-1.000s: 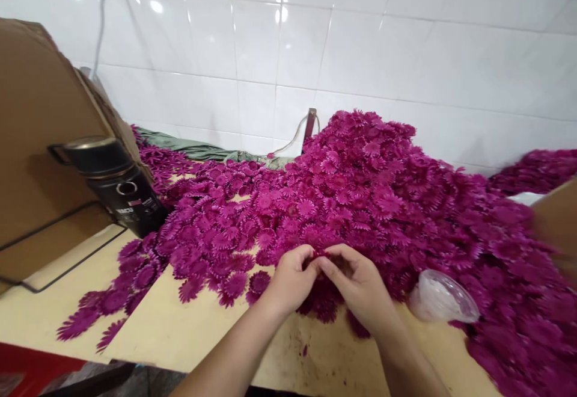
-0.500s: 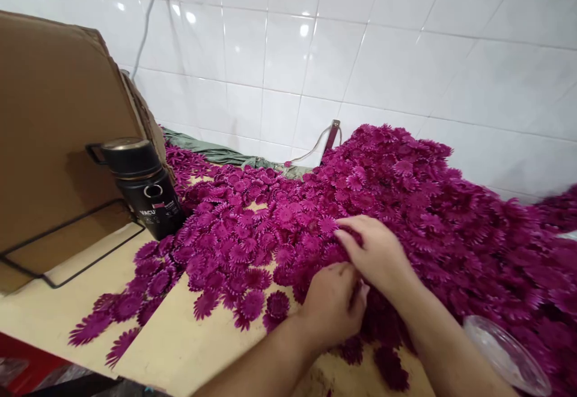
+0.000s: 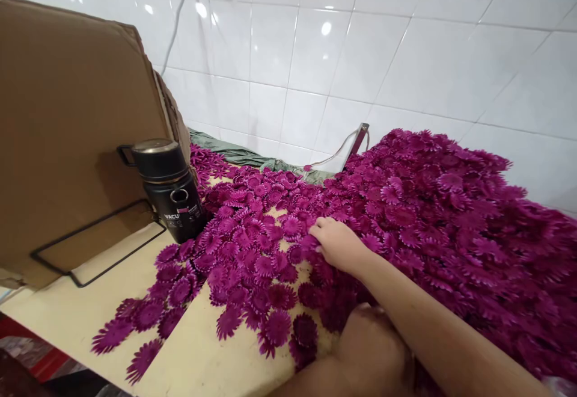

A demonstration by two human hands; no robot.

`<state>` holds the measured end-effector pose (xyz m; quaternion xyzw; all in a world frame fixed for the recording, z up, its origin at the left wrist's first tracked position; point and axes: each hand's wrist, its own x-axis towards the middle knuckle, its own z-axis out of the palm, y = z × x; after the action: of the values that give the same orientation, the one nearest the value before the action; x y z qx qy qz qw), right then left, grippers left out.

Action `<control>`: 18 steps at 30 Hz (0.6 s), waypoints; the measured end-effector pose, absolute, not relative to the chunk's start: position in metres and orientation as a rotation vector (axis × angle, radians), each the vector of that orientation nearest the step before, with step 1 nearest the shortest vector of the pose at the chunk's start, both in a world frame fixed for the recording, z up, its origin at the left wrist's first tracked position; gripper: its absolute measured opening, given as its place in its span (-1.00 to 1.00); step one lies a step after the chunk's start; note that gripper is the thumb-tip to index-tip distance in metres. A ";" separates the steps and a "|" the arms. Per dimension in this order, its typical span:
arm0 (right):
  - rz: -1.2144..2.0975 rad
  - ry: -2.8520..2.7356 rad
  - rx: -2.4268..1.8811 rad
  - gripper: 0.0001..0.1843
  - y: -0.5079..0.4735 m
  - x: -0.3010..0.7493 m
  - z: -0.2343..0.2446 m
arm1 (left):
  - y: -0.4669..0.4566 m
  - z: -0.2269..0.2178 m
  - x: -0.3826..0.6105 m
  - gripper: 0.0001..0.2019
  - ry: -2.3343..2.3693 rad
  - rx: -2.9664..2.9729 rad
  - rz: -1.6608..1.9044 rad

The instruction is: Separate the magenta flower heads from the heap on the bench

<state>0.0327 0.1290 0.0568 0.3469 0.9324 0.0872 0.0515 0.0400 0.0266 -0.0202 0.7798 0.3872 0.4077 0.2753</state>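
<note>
Purple flower heads (image 3: pixel 265 264), flat with fringed petals, lie loose over the board and rise into a tall heap (image 3: pixel 433 216) on the right. My right hand (image 3: pixel 337 242) reaches forward into the loose ones, its fingers bent together at the tips on a flower head. Nearer to me is my left hand (image 3: pixel 374 340), curled closed and somewhat blurred. Its fingers face away, so whatever it holds is hidden. My right forearm passes above and to the right of it.
A black vacuum flask (image 3: pixel 169 189) stands beside a large cardboard box (image 3: pixel 76 132) at the left. A bent black wire frame (image 3: pixel 97 234) lies before the box. Green cloth (image 3: pixel 234 153) runs along the tiled wall (image 3: pixel 270 42), near a short upright post (image 3: pixel 357 144).
My right hand has moved left and away from my left hand, onto the loose flower heads. My left hand has drawn back toward me. The view has shifted slightly left.
</note>
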 end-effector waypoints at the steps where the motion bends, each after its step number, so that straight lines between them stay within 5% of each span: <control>1: 0.253 2.849 1.069 -0.68 0.130 0.044 0.056 | 0.027 -0.019 0.042 -0.84 1.013 2.209 1.079; 12: -0.016 3.269 1.426 -0.48 0.142 0.136 0.049 | 0.024 0.008 0.018 -0.81 1.348 2.188 1.251; 18: -0.577 3.351 1.544 -0.82 0.129 0.146 0.058 | 0.038 0.004 0.011 -0.67 1.582 1.615 1.624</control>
<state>0.1463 0.1293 0.0577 0.3953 0.8582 -0.1478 -0.2923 0.0106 0.0384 0.0044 0.5709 0.5592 0.5741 0.1782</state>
